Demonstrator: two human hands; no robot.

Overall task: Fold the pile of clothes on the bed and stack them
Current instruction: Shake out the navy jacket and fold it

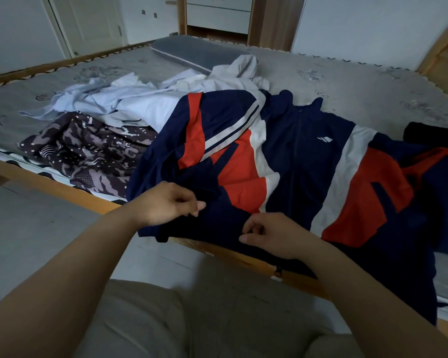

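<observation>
A navy, red and white track jacket [295, 151] lies spread front-up across the near edge of the bed [373, 81], its hem hanging over the wooden frame. My left hand [171, 205] pinches the jacket's lower hem with thumb and fingers. My right hand [269, 233] pinches the hem a little to the right. Behind the jacket lie a pale blue shirt [109, 99], a light grey garment [241, 71] and a dark patterned garment [88, 151].
A grey pillow [197, 51] lies at the far side of the bed. A black folded item [432, 138] sits at the right edge. The wooden bed frame [62, 187] runs along the near side, with pale floor [36, 228] at the left.
</observation>
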